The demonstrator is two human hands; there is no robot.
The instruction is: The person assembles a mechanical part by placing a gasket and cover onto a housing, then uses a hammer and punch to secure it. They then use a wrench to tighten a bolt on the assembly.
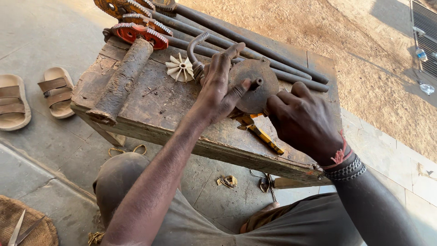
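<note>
Red pipe wrenches [136, 31], white fan impeller [180, 68], tan sandals [57, 91] on the floor, scissors [20, 230] on sacking

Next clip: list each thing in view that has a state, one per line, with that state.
Left hand: gripping the round metal housing, thumb by its stub.
Right hand: closed at the housing's lower edge.
Housing: rusty, tilted up off the bench.
Yellow tool: lying on the bench under the hands.
Fan wheel: loose, lying flat.
Sandals: off, on the floor.
Scissors: open.
</note>
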